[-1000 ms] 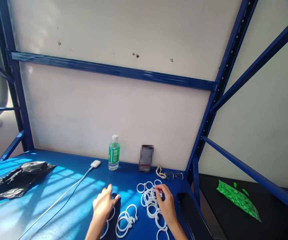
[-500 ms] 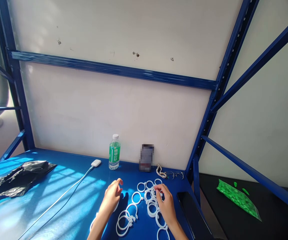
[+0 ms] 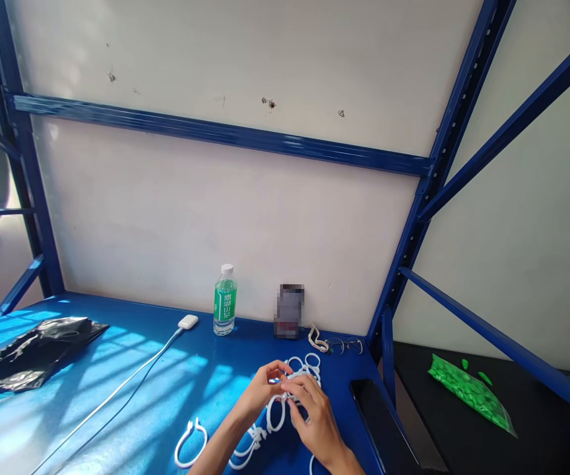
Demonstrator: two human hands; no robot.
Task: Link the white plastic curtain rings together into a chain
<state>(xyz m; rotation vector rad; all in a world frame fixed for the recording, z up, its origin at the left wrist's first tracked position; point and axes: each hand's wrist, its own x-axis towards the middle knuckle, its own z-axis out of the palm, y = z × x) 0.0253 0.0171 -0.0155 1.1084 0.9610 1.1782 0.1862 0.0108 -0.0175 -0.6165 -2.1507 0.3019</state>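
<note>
My left hand (image 3: 261, 390) and my right hand (image 3: 313, 417) meet above the blue tabletop, fingers closed and fingertips together. A white plastic ring (image 3: 276, 414) with a small knob hangs upright below their fingertips, pinched between them; the exact grip is partly hidden. Behind and under my right hand lies a pile of similar white rings (image 3: 313, 361), largely covered by the hands. Several linked-looking rings (image 3: 248, 448) lie beside my left forearm, which hides part of them. A single white ring (image 3: 190, 444) rests apart, to the left of that forearm.
A water bottle (image 3: 225, 302), a pixelated upright object (image 3: 289, 311) and glasses (image 3: 345, 346) stand or lie along the wall. A black phone (image 3: 382, 422) is right of my hands. Left are a white cable (image 3: 124, 382) and a black plastic bag (image 3: 37, 353). Blue frame bars (image 3: 216, 135) surround the table (image 3: 146, 330).
My left hand has moved right and my right hand slightly left, so they meet. A white ring is now held between them. The lone ring at left has come into fuller view.
</note>
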